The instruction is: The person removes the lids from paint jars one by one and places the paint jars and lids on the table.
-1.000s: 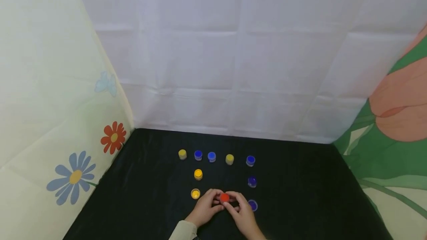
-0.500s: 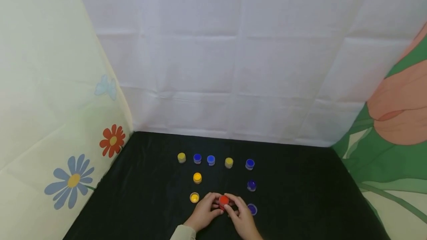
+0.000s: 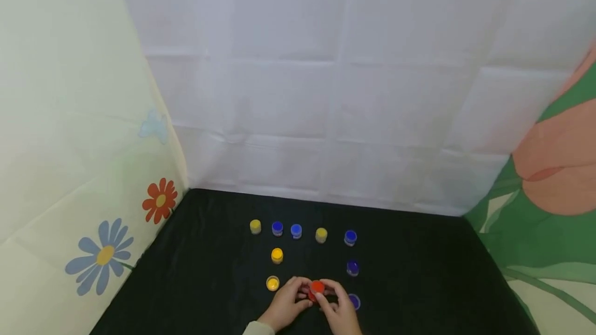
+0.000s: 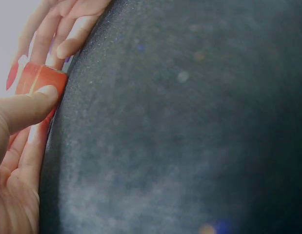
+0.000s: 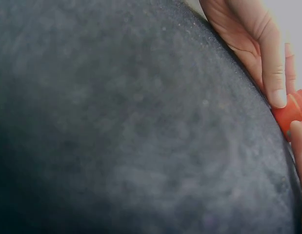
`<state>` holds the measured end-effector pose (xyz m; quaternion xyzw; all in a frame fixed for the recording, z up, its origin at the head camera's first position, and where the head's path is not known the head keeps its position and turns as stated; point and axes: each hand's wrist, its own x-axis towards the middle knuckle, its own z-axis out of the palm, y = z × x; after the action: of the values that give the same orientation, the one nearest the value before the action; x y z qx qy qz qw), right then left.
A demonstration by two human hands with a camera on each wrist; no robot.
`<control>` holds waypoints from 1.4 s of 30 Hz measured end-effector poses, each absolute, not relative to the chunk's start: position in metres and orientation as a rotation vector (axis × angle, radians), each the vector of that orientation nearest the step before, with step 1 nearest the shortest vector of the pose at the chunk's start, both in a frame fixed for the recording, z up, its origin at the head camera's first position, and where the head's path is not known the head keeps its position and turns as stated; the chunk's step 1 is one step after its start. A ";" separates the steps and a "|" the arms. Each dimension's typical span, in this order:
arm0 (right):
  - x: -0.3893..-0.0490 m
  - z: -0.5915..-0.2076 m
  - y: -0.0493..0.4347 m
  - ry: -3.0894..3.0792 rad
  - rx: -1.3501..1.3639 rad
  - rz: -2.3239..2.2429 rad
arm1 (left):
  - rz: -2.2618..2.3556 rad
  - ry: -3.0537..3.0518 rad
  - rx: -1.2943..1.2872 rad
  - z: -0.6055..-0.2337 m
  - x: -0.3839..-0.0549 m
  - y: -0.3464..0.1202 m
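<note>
Both hands meet at the front middle of the black table. Between them is a small red paint jar (image 3: 312, 297), its red lid (image 3: 317, 287) tilted up at the top. My left hand (image 3: 287, 301) pinches the jar from the left; in the left wrist view its thumb (image 4: 41, 100) presses on the jar's orange-red side. From the right, my right hand (image 3: 339, 308) grips the lid with thumb and fingers. The right wrist view catches the jar (image 5: 292, 113) only at its edge. How far the lid is parted from the jar is hard to tell.
A back row holds yellow-topped jars (image 3: 255, 227) and blue-topped jars (image 3: 277, 229). Nearer stand an orange-yellow jar (image 3: 277, 256), an uncovered yellow piece (image 3: 272, 284), a dark blue jar (image 3: 352, 268) and a purple round piece (image 3: 354, 302) partly behind the right hand. White cloth (image 3: 298, 118) hangs behind.
The red lid has shifted from level on the jar to tilted up, and more of the jar's red shows below it. Both hands keep hold; the head view has tilted slightly.
</note>
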<state>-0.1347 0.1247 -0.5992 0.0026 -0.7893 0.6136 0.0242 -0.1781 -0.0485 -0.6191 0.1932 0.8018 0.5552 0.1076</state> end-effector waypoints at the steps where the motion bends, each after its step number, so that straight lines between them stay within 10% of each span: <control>1: -0.133 -0.600 0.124 -2.413 -0.020 1.923 | 1.626 2.356 0.559 -0.620 -0.178 -0.048; 42: -0.137 -0.588 0.103 -2.648 0.083 1.443 | 1.040 2.888 0.594 -0.575 -0.224 -0.022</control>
<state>-0.1369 0.1035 -0.5883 0.0275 -0.8761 0.4773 0.0623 -0.2245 -0.0219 -0.5747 0.1899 0.9237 0.3326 0.0075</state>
